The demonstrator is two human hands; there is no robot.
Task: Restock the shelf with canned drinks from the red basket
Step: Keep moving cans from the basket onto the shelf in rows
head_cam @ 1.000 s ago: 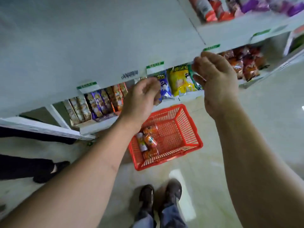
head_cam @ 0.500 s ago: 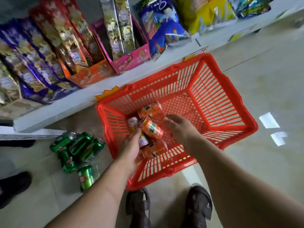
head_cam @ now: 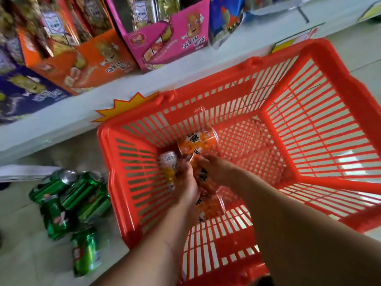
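While nothing in view showed a drink can yet standing on the white lower shelf board [head_cam: 68, 112], which carried only printed snack cartons along the upper left of the frame, the restocking looked to be far from finished. At the lower left, a cluster of green metal drink cans [head_cam: 68, 201] lay toppled on the pale floor, just beside the basket's left wall and untouched by either hand. Moving toward the centre, the left hand [head_cam: 188, 184] reached down into the red slatted plastic basket [head_cam: 321, 112], its fingers curled over a pale-topped can [head_cam: 169, 162], though blur made it impossible to tell whether they truly gripped it. Immediately right of it, the right hand [head_cam: 216, 168] was bent down onto the orange printed cans [head_cam: 198, 143] heaped in the basket's near-left corner; whether it had closed on one I could not tell. One orange can lay just beyond both sets of fingertips, apparently free. To the right, the basket's floor showed bare mesh
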